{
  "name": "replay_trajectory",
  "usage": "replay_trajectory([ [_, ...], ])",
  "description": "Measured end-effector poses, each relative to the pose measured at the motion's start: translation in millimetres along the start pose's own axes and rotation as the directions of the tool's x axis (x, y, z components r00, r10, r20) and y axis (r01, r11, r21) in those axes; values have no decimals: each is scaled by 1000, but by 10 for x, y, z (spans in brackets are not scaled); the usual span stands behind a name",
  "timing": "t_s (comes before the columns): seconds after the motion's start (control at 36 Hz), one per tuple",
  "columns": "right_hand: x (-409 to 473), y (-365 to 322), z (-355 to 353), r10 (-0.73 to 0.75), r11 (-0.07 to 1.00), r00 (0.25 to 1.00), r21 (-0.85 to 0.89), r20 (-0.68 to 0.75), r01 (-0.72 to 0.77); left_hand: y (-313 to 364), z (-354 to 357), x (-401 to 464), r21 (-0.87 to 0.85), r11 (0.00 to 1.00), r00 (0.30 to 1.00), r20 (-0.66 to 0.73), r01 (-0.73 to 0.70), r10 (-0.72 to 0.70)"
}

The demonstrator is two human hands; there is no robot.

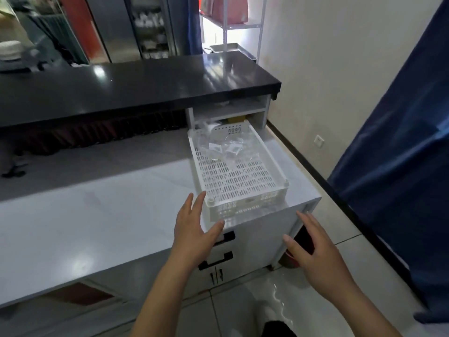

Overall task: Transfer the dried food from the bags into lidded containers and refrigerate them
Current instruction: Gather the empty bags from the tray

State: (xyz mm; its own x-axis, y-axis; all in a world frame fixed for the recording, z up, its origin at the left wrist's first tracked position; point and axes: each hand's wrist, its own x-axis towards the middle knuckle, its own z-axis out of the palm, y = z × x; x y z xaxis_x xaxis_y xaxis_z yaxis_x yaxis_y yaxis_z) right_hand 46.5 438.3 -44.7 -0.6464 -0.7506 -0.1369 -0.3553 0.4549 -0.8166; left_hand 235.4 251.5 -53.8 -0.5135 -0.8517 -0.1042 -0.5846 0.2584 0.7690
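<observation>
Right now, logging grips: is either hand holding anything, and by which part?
Nothing is held. The left hand and right hand are open, fingers straight, near the white perforated crate, not gripping it.

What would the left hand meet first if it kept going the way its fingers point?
Probably the near left corner of the white slotted crate. The left hand is open, fingertips just short of that corner; depth is unclear from this single view.
</observation>
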Motion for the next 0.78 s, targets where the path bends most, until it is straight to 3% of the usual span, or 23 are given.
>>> replay_trajectory([
  [0.08, 345, -139, 29, -18, 1000, 1000, 4, 22, 17, 34, -23, 421, 78, 997, 999, -14, -27, 29],
  [0.19, 924, -278, 55, -46, 998, 997, 49, 65, 43, 168, -24, 1033, 304, 951, 997, -16, -64, 72],
  [0.31, 1509, -449, 56, -79, 996, 991, 38, 111, 75, 376, 53, 1694, 575, 807, 991, 70, -136, 117],
  [0.44, 2238, -553, 18, -104, 994, 981, -20, 162, 109, 367, 213, 2519, 769, 592, 970, 166, -240, 177],
  [0.61, 2965, -575, 128, -123, 985, 950, -81, 286, 152, 141, 341, 3063, 836, 444, 946, 285, -323, 152],
  [0.78, 3618, -869, 348, -241, 949, 906, -113, 349, 296, 145, 346, 3176, 823, 485, 955, 236, -294, 179],
])
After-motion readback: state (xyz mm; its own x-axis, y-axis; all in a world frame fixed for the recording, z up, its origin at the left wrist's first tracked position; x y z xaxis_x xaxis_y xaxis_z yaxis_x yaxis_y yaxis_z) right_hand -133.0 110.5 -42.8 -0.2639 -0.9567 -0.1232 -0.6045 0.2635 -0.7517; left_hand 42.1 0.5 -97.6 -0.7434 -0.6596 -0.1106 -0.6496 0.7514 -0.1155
